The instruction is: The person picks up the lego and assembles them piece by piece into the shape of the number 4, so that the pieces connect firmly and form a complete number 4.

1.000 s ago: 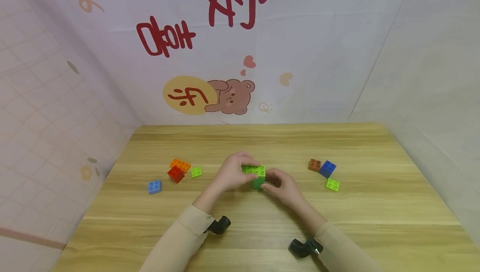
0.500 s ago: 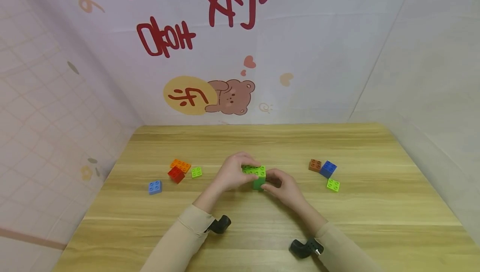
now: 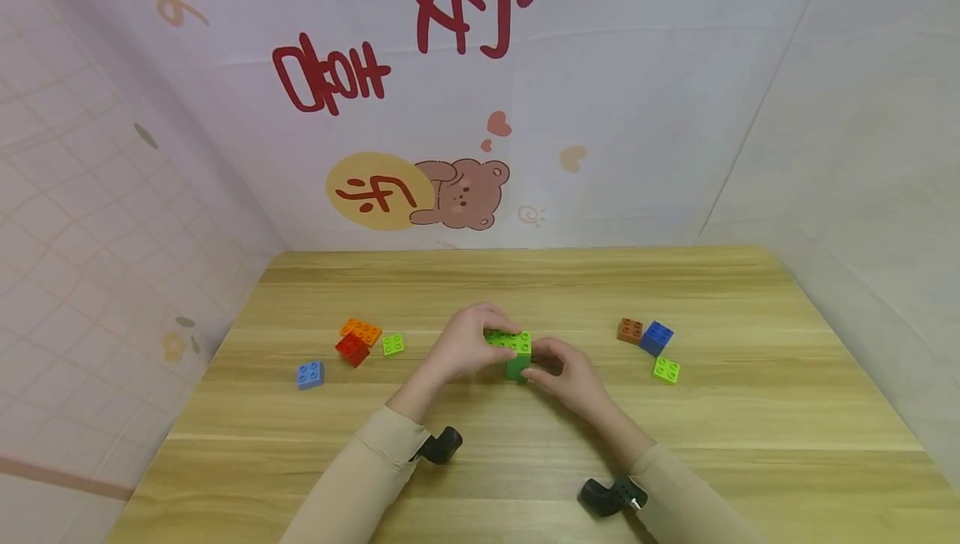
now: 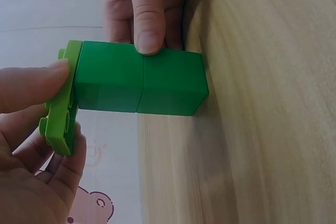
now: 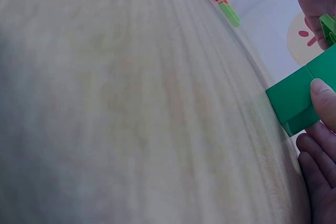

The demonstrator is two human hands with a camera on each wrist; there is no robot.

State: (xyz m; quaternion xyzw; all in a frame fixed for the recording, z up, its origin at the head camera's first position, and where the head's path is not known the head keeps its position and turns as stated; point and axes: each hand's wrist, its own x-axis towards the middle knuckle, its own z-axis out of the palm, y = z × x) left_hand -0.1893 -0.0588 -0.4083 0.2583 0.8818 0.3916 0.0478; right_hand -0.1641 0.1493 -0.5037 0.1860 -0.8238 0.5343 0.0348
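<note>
Two dark green toy building bricks, an upper one (image 4: 110, 77) and a lower one (image 4: 173, 82), form an upright stack at the middle of the table. On top lies a lime green studded plate (image 4: 64, 103), one end over the stack and the other jutting out to the left. My left hand (image 3: 467, 346) pinches this plate between thumb and fingers, partly covering it in the head view. From the right side, my right hand (image 3: 572, 377) grips the green stack, its thumb (image 4: 148, 30) near the seam between the bricks. The stack's base appears to touch the table.
Left on the wooden table (image 3: 480, 461) lie an orange brick (image 3: 362, 331), a red brick (image 3: 352, 349), a small lime brick (image 3: 393, 345) and a light blue brick (image 3: 310, 375). Right are a brown brick (image 3: 630, 330), a blue brick (image 3: 656, 338) and another lime brick (image 3: 666, 370).
</note>
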